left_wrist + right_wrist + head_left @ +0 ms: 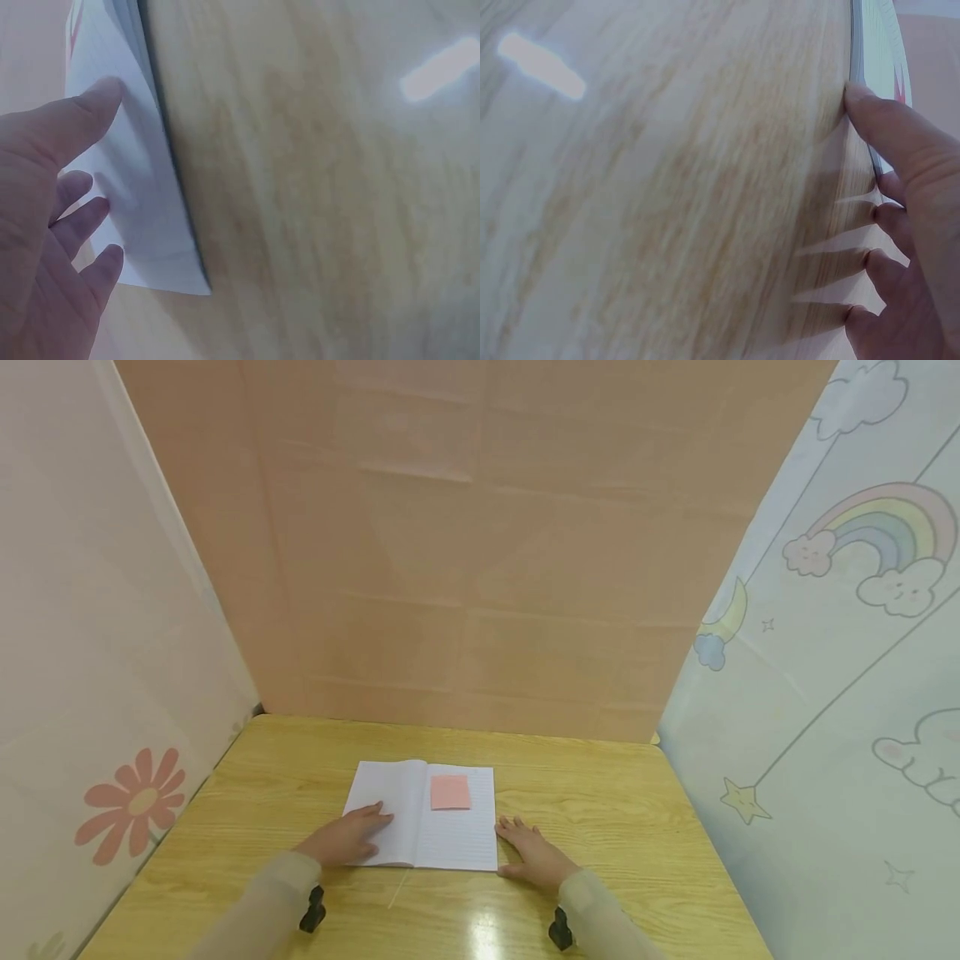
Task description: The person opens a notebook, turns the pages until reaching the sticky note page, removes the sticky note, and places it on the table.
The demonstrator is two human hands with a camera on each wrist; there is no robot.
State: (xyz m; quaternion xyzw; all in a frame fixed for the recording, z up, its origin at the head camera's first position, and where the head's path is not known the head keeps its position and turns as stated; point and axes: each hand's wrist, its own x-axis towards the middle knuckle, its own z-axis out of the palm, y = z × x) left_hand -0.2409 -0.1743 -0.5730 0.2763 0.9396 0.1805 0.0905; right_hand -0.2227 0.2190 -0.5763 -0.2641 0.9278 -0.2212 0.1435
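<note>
An open notebook (457, 843) lies flat on the wooden table, its right page lined. On the upper part of that page sits a pink sticky note pad (450, 792). My left hand (348, 836) rests on the left page with fingers spread and relaxed; in the left wrist view its thumb (101, 101) and fingertips are over the white paper. At the notebook's right edge is my right hand (534, 853), fingers extended on the tabletop. The right wrist view shows its thumb (877, 112) right at the notebook's edge. Neither hand grips anything.
The wooden table (600, 793) runs back to a brown papered wall (465, 568). Pale panels stand at both sides, the left with a red flower (138, 804), the right with a rainbow (888, 522) and a star. Light glares off the near tabletop.
</note>
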